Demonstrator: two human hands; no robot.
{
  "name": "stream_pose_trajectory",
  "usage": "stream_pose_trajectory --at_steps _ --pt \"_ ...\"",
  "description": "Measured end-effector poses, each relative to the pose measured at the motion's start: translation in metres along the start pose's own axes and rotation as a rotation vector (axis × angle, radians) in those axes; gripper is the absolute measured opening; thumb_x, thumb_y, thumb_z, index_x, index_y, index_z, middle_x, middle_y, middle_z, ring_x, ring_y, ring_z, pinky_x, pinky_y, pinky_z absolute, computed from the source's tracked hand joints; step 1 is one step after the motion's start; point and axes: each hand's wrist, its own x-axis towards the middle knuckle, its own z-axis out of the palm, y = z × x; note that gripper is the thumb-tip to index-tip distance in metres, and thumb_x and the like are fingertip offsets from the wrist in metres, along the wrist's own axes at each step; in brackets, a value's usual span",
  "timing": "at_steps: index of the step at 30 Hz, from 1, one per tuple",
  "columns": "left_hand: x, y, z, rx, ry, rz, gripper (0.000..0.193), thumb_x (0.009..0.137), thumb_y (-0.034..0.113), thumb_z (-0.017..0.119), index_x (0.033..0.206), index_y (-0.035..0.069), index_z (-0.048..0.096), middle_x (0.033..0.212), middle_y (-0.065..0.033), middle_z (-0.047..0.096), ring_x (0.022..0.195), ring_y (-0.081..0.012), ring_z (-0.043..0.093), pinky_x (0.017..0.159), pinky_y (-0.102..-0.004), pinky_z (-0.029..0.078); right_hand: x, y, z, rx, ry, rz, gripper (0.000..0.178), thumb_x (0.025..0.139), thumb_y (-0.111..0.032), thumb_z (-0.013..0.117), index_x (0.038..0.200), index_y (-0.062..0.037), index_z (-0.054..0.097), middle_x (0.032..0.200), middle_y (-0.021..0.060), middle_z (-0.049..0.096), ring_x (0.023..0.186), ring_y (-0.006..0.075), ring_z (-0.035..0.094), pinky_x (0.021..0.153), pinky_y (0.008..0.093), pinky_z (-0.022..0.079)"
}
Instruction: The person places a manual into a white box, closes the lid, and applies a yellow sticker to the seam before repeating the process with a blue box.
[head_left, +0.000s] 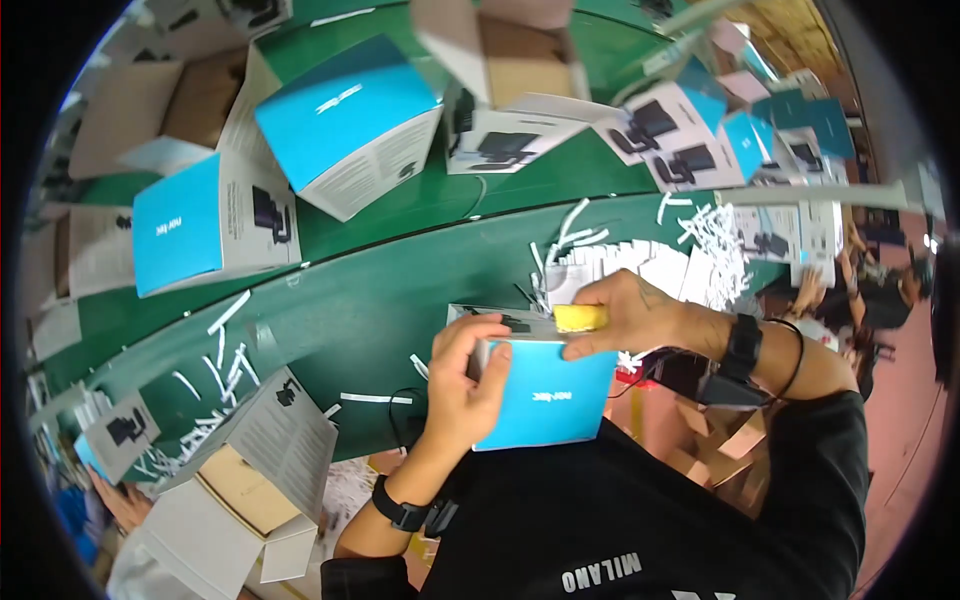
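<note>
Close to my body is a small carton [548, 400] with a bright blue side, held at the near edge of the green table. My left hand [465, 385] grips its left end, thumb against the blue face and fingers over the top edge. Pinched in my right hand [635, 318] is a small yellow block [580, 318], which lies against the carton's top near its right end. Whether the block is sponge or something harder I cannot tell. Just beyond the right hand lies a fanned stack of white slips [650, 262].
Loose white paper strips [715, 250] are heaped at the right. An open carton [270, 440] tilts at the near left, by another person's hand [120, 500]. Blue-and-white cartons [350, 110] line a green surface [400, 215] beyond. Brown cardboard pieces [745, 435] lie below, right.
</note>
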Motion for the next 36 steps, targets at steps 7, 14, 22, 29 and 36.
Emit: stream_pose_trajectory --at_steps 7,14,22,29,36 --pt "0.012 0.011 0.017 0.132 -0.097 -0.115 0.016 0.093 0.015 0.069 0.103 0.003 0.066 0.125 -0.0189 0.065 0.122 -0.0310 0.057 0.106 -0.0395 0.041 -0.026 0.058 0.000 0.329 -0.028 0.028 0.036 0.080 -0.023 0.088 0.097 0.0035 0.071 0.078 0.0018 0.066 0.072 0.0080 0.057 0.061 0.0274 0.046" --pt "-0.010 0.002 0.019 0.063 -0.076 -0.055 0.023 0.097 0.021 0.066 0.110 0.002 0.067 0.133 -0.0214 0.061 0.124 -0.0278 0.056 0.106 -0.0389 0.041 -0.032 0.038 0.004 0.201 -0.040 0.039 0.033 0.079 -0.020 0.087 0.097 0.0031 0.072 0.079 0.0038 0.068 0.072 0.0095 0.059 0.062 0.0291 0.048" --pt "-0.017 0.027 0.016 0.183 0.002 -0.019 0.052 0.095 0.033 0.068 0.138 0.007 0.055 0.151 -0.0238 0.045 0.134 -0.0341 0.049 0.111 -0.0498 0.037 -0.060 0.039 0.028 -0.065 0.225 -0.045 0.044 0.076 -0.032 0.087 0.104 -0.0022 0.070 0.095 0.0124 0.073 0.074 0.0263 0.068 0.068 0.0349 0.055" --pt "-0.033 0.084 0.022 1.136 -0.586 0.612 0.098 0.071 0.052 0.081 0.152 0.012 0.042 0.150 -0.0326 0.034 0.136 -0.0526 0.035 0.110 -0.0749 0.020 -0.116 0.051 0.077 -0.305 0.487 -0.526 0.083 0.068 -0.044 0.088 0.137 -0.0097 0.057 0.149 0.0168 0.048 0.078 0.0296 0.072 0.069 0.0359 0.061" --pt "-0.053 0.074 0.031 1.194 -0.564 0.694 0.104 0.067 0.050 0.083 0.153 0.010 0.040 0.149 -0.0359 0.032 0.134 -0.0560 0.034 0.111 -0.0731 0.021 -0.124 0.055 0.106 -0.460 0.612 -0.511 0.086 0.066 -0.038 0.087 0.140 -0.0105 0.054 0.153 0.0248 0.039 0.070 0.0299 0.071 0.058 0.0333 0.059"
